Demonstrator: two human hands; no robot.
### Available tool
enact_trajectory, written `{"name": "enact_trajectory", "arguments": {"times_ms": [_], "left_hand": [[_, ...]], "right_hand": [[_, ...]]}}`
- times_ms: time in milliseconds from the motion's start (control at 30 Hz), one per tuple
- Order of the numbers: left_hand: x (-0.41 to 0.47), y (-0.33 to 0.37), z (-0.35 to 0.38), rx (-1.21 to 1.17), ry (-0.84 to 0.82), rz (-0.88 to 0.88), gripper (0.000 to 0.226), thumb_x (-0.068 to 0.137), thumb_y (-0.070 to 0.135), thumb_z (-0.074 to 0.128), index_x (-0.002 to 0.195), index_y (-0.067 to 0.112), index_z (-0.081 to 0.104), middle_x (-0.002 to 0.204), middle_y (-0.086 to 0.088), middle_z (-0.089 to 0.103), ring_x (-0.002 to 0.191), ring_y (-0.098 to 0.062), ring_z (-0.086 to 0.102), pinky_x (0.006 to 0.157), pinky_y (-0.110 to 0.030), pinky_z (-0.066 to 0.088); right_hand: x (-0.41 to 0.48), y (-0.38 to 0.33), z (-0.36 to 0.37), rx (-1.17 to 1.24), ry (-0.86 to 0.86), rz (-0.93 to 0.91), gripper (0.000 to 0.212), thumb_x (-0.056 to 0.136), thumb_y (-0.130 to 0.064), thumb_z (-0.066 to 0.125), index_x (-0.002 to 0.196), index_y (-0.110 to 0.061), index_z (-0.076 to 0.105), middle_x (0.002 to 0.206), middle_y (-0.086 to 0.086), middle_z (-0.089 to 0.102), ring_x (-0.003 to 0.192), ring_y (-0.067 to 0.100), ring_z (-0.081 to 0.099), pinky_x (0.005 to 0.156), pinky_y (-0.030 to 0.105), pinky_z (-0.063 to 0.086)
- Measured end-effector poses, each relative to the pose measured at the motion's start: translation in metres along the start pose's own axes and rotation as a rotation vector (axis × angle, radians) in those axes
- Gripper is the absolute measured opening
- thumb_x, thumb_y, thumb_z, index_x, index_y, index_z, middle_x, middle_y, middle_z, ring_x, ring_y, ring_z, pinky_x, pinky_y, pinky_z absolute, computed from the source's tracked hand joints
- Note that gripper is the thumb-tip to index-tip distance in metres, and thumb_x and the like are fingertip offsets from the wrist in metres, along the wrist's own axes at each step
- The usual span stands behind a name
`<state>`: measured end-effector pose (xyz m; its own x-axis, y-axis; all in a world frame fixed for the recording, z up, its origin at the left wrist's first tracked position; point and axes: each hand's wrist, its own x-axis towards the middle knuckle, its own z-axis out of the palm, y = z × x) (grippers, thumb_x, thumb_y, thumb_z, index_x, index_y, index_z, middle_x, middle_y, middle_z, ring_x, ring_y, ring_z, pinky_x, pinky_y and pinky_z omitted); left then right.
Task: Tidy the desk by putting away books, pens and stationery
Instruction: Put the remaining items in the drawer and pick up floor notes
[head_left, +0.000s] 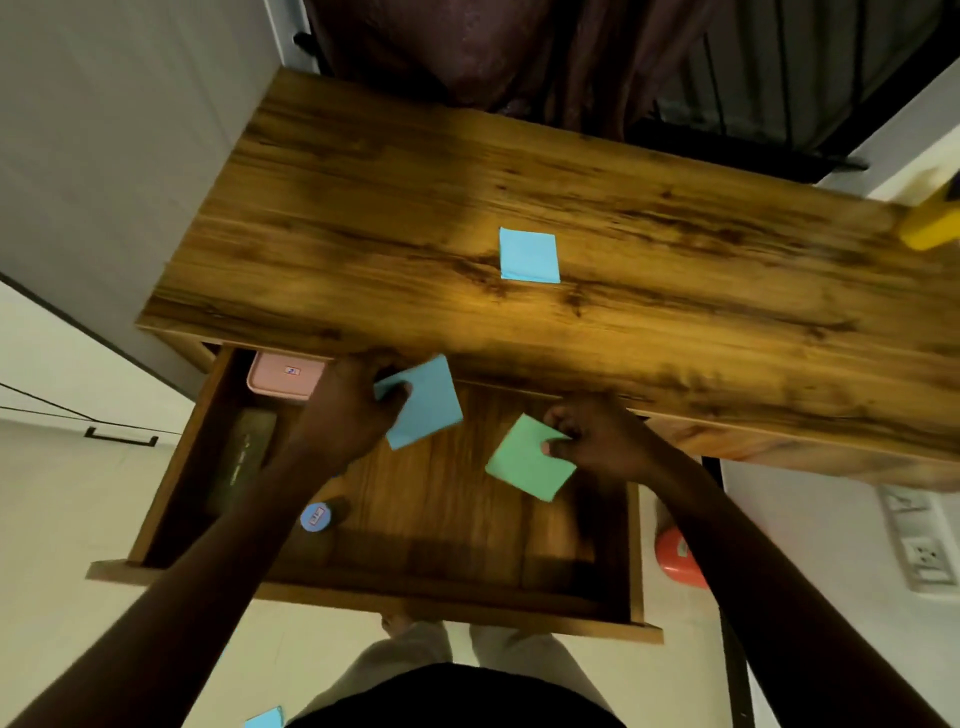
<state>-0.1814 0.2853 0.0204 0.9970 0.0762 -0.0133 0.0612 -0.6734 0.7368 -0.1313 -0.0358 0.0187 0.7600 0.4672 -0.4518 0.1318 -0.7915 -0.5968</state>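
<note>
Over the open wooden drawer (467, 597) my left hand (348, 410) pinches a blue sticky-note pad (423, 402) by its left edge. My right hand (597, 436) pinches a green sticky-note pad (524, 462) by its right corner, above the drawer's middle. Another blue sticky-note pad (529, 255) lies flat on the wooden desk top (363, 208). Inside the drawer sit a pink box (280, 379) at the back left, a dark oblong case (244, 457) along the left wall, and a small round blue-capped thing (315, 517).
A yellow object (930, 223) lies at the desk's right end. An orange stool (678, 558) stands on the floor right of the drawer, with a white power strip (922, 545) beyond it. A blue note (266, 719) lies on the floor by my legs. A dark curtain hangs behind the desk.
</note>
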Motion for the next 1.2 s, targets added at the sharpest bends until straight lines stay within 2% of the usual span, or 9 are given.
{"name": "enact_trajectory", "arguments": {"times_ms": [67, 133, 233, 433, 567, 700, 800, 967, 1200], "left_hand": [[-0.017, 0.002, 0.024, 0.034, -0.106, 0.010, 0.015, 0.090, 0.019, 0.073, 0.106, 0.019, 0.073, 0.098, 0.005, 0.067, 0.090, -0.013, 0.061, 0.073, -0.030, 0.050], [-0.030, -0.002, 0.054, 0.013, -0.257, -0.004, 0.013, 0.090, 0.023, 0.072, 0.103, 0.026, 0.072, 0.100, 0.009, 0.067, 0.093, -0.011, 0.063, 0.072, -0.029, 0.053], [-0.044, -0.006, 0.097, 0.010, -0.425, -0.037, 0.016, 0.092, 0.022, 0.071, 0.108, 0.022, 0.072, 0.109, 0.006, 0.069, 0.099, -0.010, 0.063, 0.066, -0.013, 0.046], [-0.051, -0.009, 0.157, 0.057, -0.542, -0.075, 0.029, 0.092, 0.023, 0.071, 0.121, 0.019, 0.070, 0.123, 0.005, 0.064, 0.109, -0.012, 0.059, 0.083, -0.021, 0.046], [-0.054, -0.009, 0.179, 0.112, -0.618, -0.082, 0.031, 0.089, 0.026, 0.070, 0.120, 0.022, 0.069, 0.126, 0.003, 0.066, 0.118, -0.017, 0.061, 0.095, -0.032, 0.052], [-0.059, -0.008, 0.193, 0.152, -0.637, -0.081, 0.031, 0.088, 0.029, 0.071, 0.119, 0.026, 0.068, 0.124, 0.004, 0.067, 0.116, -0.016, 0.061, 0.094, -0.032, 0.053], [-0.067, -0.008, 0.201, 0.206, -0.604, -0.053, 0.036, 0.087, 0.035, 0.070, 0.123, 0.031, 0.065, 0.126, 0.006, 0.065, 0.120, -0.017, 0.058, 0.096, -0.032, 0.050], [-0.074, -0.003, 0.206, 0.374, -0.585, 0.060, 0.051, 0.088, 0.036, 0.071, 0.136, 0.029, 0.057, 0.140, 0.004, 0.050, 0.129, -0.021, 0.046, 0.101, -0.038, 0.046], [-0.081, -0.001, 0.209, 0.414, -0.590, 0.087, 0.049, 0.087, 0.037, 0.071, 0.133, 0.030, 0.056, 0.135, 0.006, 0.051, 0.124, -0.019, 0.047, 0.097, -0.036, 0.048]], "right_hand": [[-0.010, 0.013, 0.006, -0.155, -0.085, 0.025, 0.011, 0.088, -0.026, 0.076, 0.091, -0.031, 0.068, 0.084, -0.013, 0.066, 0.078, 0.004, 0.065, 0.070, 0.031, 0.049], [-0.018, 0.023, 0.017, -0.297, -0.167, 0.047, 0.019, 0.089, -0.027, 0.073, 0.107, -0.023, 0.071, 0.101, -0.007, 0.064, 0.095, 0.013, 0.064, 0.077, 0.031, 0.049], [-0.024, 0.030, 0.032, -0.370, -0.238, 0.101, 0.032, 0.091, -0.024, 0.071, 0.122, -0.016, 0.068, 0.120, 0.001, 0.063, 0.109, 0.019, 0.063, 0.085, 0.031, 0.051], [-0.023, 0.046, 0.051, -0.457, -0.338, 0.158, 0.014, 0.088, -0.016, 0.070, 0.102, -0.015, 0.070, 0.104, 0.006, 0.070, 0.095, 0.026, 0.067, 0.077, 0.036, 0.052], [-0.022, 0.056, 0.056, -0.591, -0.356, 0.120, 0.027, 0.090, -0.013, 0.065, 0.118, -0.011, 0.068, 0.116, 0.010, 0.068, 0.111, 0.031, 0.063, 0.094, 0.045, 0.046], [-0.026, 0.062, 0.063, -0.769, -0.364, 0.112, 0.038, 0.095, -0.012, 0.063, 0.133, -0.008, 0.058, 0.136, 0.014, 0.059, 0.132, 0.036, 0.051, 0.115, 0.057, 0.028], [-0.033, 0.063, 0.070, -0.866, -0.275, 0.027, 0.043, 0.100, -0.012, 0.057, 0.142, -0.006, 0.050, 0.149, 0.015, 0.050, 0.145, 0.035, 0.038, 0.121, 0.056, 0.017], [-0.037, 0.061, 0.076, -0.855, -0.253, 0.053, 0.037, 0.101, -0.010, 0.055, 0.138, -0.008, 0.054, 0.144, 0.013, 0.055, 0.141, 0.036, 0.043, 0.121, 0.057, 0.020], [-0.042, 0.063, 0.088, -0.874, -0.261, 0.028, 0.035, 0.107, -0.019, 0.045, 0.138, -0.007, 0.055, 0.142, 0.015, 0.057, 0.141, 0.036, 0.043, 0.124, 0.053, 0.010]]}}
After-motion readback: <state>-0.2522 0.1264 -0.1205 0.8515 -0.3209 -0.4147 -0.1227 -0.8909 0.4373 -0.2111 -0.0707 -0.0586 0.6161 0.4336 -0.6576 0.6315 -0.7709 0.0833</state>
